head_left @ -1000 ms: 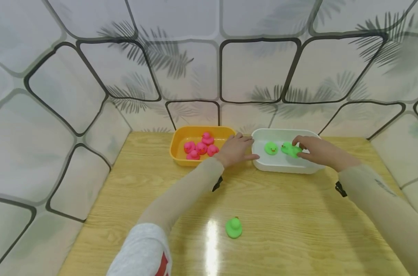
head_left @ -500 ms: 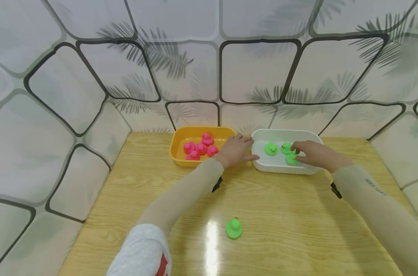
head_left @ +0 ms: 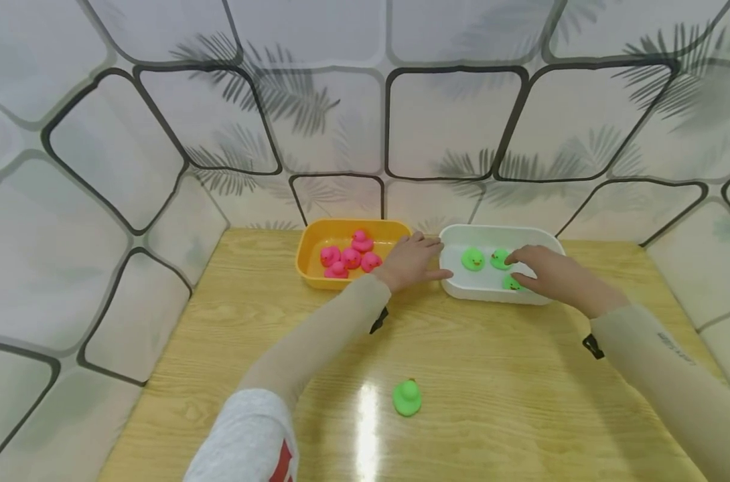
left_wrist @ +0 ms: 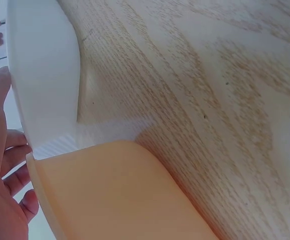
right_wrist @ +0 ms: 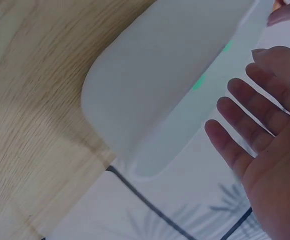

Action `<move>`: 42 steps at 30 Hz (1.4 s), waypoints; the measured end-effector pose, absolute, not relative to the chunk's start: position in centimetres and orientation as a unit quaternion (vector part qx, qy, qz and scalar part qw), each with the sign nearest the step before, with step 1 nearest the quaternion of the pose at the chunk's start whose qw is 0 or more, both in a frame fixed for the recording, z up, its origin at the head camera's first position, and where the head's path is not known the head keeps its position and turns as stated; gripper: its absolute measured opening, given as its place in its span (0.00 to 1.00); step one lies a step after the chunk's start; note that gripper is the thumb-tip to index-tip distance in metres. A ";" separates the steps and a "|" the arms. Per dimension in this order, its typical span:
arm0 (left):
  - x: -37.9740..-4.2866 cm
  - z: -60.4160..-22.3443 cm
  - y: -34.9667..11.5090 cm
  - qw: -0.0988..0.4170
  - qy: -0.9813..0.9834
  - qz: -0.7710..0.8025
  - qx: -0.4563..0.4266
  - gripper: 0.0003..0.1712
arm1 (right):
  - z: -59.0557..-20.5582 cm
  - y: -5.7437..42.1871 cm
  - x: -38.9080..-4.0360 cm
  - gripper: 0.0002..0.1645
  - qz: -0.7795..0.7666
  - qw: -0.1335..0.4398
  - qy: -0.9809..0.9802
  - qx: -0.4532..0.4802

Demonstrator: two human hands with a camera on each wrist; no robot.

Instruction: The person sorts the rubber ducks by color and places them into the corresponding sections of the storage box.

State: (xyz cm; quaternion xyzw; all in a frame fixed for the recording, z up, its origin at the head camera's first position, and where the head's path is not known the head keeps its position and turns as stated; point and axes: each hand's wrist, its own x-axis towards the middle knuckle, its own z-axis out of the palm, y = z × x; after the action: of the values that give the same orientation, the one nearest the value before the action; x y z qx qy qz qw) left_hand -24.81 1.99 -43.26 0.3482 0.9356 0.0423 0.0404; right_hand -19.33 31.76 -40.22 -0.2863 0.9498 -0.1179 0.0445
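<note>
A white tub (head_left: pixel 491 293) holds green rubber ducks: one duck (head_left: pixel 473 259) at the left, a second duck (head_left: pixel 500 259) beside it, and a third duck (head_left: pixel 512 282) near the front wall, partly hidden by my right thumb. My right hand (head_left: pixel 552 274) is over the tub's right end, thumb and fingers apart; in the right wrist view its palm is bare. At the tub's left end, my left hand (head_left: pixel 410 261) lies with fingers extended and thumb spread, fingertips right at the rim. Another green duck (head_left: pixel 407 397) sits alone on the table.
Left of the white tub stands an orange tub (head_left: pixel 317 284) with several pink rubber ducks (head_left: pixel 351 258) inside. Both tubs are near the back of the wooden table (head_left: pixel 250 348), close to the patterned wall (head_left: pixel 455 127).
My right hand has let go of a green duck, which now lies nearer the white tub's front wall. The fingers have spread wider. My left hand stays where it was.
</note>
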 end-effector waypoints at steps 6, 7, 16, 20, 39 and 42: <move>-24.7 -43.3 2.1 0.037 0.935 0.030 0.352 0.44 | -39.9 29.8 -16.8 0.14 -0.134 -0.017 0.935 -0.329; -24.7 -43.3 2.1 0.038 0.935 0.030 0.350 0.44 | -39.9 29.5 -16.5 0.14 -0.135 -0.025 0.930 -0.340; -24.7 -43.2 2.1 0.039 0.938 0.026 0.344 0.44 | -40.9 26.4 -13.5 0.19 -0.142 -0.075 0.894 -0.419; -24.7 -43.2 2.1 0.041 0.938 0.027 0.343 0.44 | -41.1 25.2 -12.3 0.19 -0.146 -0.063 0.888 -0.432; -24.8 -43.3 2.0 0.041 0.936 0.040 0.347 0.45 | -43.2 19.8 -8.9 0.18 -0.128 -0.009 0.850 -0.511; -24.9 -43.5 1.9 0.038 0.935 0.043 0.349 0.45 | -43.7 19.1 -8.6 0.20 -0.134 -0.014 0.838 -0.529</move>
State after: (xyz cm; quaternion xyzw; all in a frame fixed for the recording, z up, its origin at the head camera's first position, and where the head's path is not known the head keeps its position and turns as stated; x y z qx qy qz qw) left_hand -24.89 1.95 -43.46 0.3492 0.9353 0.0432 0.0383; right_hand -8.61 19.12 -43.68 -0.5291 0.8378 -0.1339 -0.0144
